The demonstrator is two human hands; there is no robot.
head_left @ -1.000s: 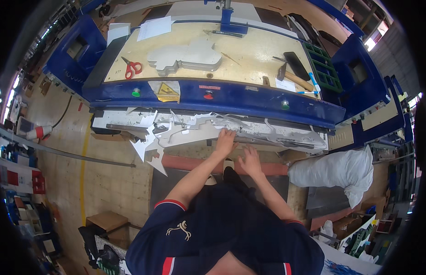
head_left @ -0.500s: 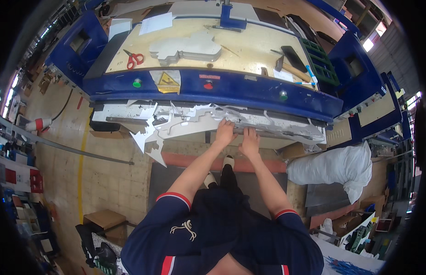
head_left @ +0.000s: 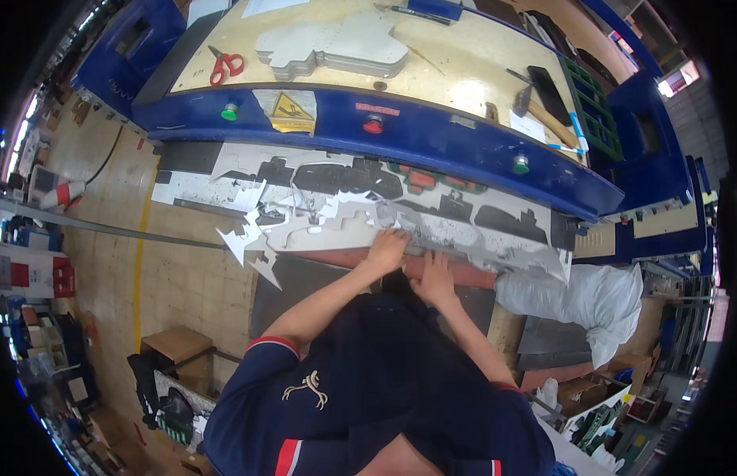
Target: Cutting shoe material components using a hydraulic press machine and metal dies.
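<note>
A wide sliding board (head_left: pixel 172 187) sticks out from beneath the blue press toward my body. At the middle of its front edge, my left hand (head_left: pixel 386 251) curls its fingers over the rim. Just to the right and slightly lower, my right hand (head_left: pixel 433 279) is closed on the same edge, thumbs and undersides hidden. Across the board lies a white sheet (head_left: pixel 336 232) with shapes cut out of it, its jagged scraps (head_left: pixel 245 236) hanging over the left front. Behind it, dark cut-out openings and a green and red cutting die (head_left: pixel 422 181) show.
On the press top are stacked grey cut pieces (head_left: pixel 333 47), red-handled scissors (head_left: pixel 225 65), a hammer (head_left: pixel 543 115) and a black phone-like slab (head_left: pixel 549 95). Green buttons (head_left: pixel 229 112) and a red button (head_left: pixel 373 124) line the blue front beam (head_left: pixel 447 147). A white sack (head_left: pixel 570 297) stands at right.
The board has come out toward me with both hands on its edge, baring the dark openings and the green and red die. My view has shifted closer to the press.
</note>
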